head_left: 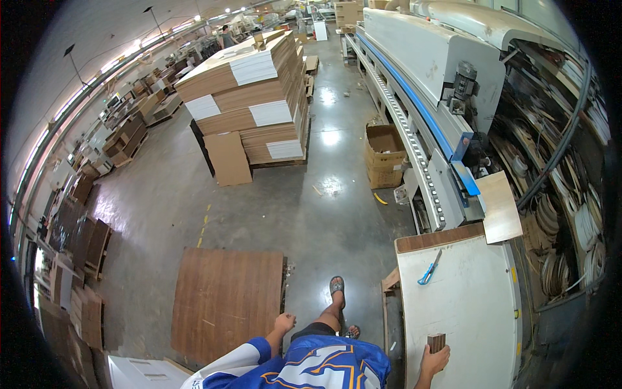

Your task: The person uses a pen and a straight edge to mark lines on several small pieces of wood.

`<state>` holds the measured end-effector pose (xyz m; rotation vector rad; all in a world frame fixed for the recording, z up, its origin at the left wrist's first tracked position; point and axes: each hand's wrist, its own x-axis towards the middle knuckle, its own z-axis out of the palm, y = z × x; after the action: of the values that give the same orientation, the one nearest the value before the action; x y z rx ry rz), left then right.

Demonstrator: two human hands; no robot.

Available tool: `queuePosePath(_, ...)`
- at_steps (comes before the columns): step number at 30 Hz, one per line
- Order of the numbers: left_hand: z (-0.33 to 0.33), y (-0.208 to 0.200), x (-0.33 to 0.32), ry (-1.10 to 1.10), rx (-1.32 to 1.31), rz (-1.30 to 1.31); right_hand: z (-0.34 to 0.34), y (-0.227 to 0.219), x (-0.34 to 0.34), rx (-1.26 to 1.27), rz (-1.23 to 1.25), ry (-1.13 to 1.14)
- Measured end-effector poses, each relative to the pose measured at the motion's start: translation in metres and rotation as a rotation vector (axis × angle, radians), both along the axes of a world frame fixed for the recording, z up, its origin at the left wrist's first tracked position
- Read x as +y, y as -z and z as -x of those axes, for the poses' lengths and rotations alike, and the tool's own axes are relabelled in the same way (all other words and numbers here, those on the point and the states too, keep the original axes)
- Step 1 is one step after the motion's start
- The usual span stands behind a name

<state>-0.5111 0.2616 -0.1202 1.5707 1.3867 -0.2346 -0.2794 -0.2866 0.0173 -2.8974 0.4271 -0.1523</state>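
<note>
At the lower right, my right hand [436,360] grips a small dark brown block [437,341] with striped wood grain, low over or on the white tabletop [463,305]. I cannot tell whether it is one piece or a stack. A blue utility knife [430,267] with its blade out lies farther up the same table. My left hand [284,323] hangs by my side with curled fingers, and nothing shows in it. Below and left of that hand is a brown wood-grain panel [227,298] lying flat near the floor.
A long edge-banding machine [421,129] with a blue rail runs beyond the table. Beside it stands an open cardboard box [385,155]. Tall panel stacks [253,104] rise ahead on the left. Coiled strips fill a rack [551,214] at right. White panels [146,374] lie lower left.
</note>
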Motion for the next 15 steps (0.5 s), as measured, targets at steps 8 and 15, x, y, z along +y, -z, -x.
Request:
queuePosePath(8, 0.002, 0.008, -0.001, -0.005, -0.057, -0.045, -0.001, -0.002, 0.000, 0.058, 0.013, 0.035)
queuePosePath(15, -0.001, 0.012, -0.005, -0.069, -0.089, 0.070, -0.001, 0.006, -0.006, 0.046, 0.010, 0.005)
